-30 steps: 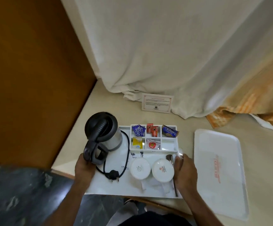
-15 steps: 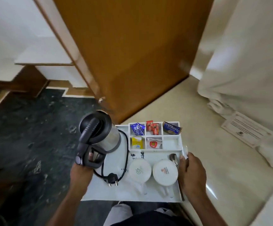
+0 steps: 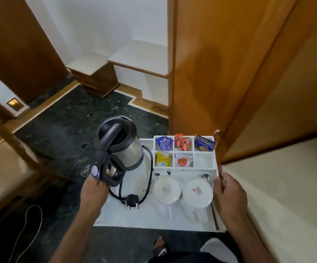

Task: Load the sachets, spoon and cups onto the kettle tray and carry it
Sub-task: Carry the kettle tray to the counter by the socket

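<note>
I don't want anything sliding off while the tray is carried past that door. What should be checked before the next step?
1. Left hand on tray edge: ok.
2. Right hand on the opposite edge: ok.
3. Kettle upright: ok.
4. Plug and cord lying inside the tray: ok.
5. Both cups upside down, spoon beside them: ok.
6. Clearance from wooden door: not ok, far corner very close.

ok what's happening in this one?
A person is carrying the loaded white plastic kettle tray over a dark marble floor, beside a wooden door. The left hand grips its left edge under the handle of the steel electric kettle; the right hand holds the right edge. Sachets fill the compartments, two white upturned cups and a metal spoon sit in front.
</note>
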The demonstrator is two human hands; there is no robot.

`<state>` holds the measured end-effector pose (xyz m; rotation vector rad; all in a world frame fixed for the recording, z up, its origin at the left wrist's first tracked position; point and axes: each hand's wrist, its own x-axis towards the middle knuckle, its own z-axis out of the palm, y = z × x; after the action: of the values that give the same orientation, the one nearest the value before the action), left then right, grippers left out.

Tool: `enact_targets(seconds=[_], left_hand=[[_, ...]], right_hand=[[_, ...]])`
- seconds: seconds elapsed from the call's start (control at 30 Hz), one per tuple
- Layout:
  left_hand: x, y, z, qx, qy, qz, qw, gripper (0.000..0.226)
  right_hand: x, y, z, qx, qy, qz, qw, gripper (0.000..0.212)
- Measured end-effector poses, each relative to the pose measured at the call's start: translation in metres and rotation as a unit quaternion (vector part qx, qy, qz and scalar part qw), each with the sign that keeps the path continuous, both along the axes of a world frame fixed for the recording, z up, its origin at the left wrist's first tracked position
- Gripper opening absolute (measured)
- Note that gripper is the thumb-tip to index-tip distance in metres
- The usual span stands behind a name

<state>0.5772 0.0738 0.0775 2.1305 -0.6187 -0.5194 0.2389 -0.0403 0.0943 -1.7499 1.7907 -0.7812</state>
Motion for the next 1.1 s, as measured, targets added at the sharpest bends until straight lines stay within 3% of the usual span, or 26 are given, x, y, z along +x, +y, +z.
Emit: enact_targets(seconds=[0.07,0.2,0.3,0.6,0.8,1.1], left_hand=[[0.023,-0.003,0.0,0.023,-0.002,0.007,1.0,0.014],[0.074,-0.019,-0.003,0.026,-0.004,0.019,0.999,0.018],[0.11,-0.047,-0.006,0.016,0.01,0.037,0.999,0.006],[0.215,-0.195,-0.006,0.04,-0.01,0.039,0.998,0.023],[0.283,-0.311,0.015,0.007,-0.011,0.028,1.0,0.049],[0.394,-0.458,0.016,0.015,0.007,0.005,1.0,0.055]], right_hand=[[0.025,-0.01,0.005,-0.009,-0.002,0.015,1.0,0.017],[0.078,-0.04,0.007,-0.004,-0.004,0.036,0.999,0.019],[0.121,-0.079,0.0,-0.001,0.006,0.045,0.999,0.022],[0.23,-0.227,-0.031,0.02,-0.024,0.044,0.999,0.014],[0.298,-0.344,-0.013,0.006,-0.007,0.04,0.999,0.031],[0.397,-0.464,-0.014,-0.006,-0.002,-0.001,1.0,0.024]])
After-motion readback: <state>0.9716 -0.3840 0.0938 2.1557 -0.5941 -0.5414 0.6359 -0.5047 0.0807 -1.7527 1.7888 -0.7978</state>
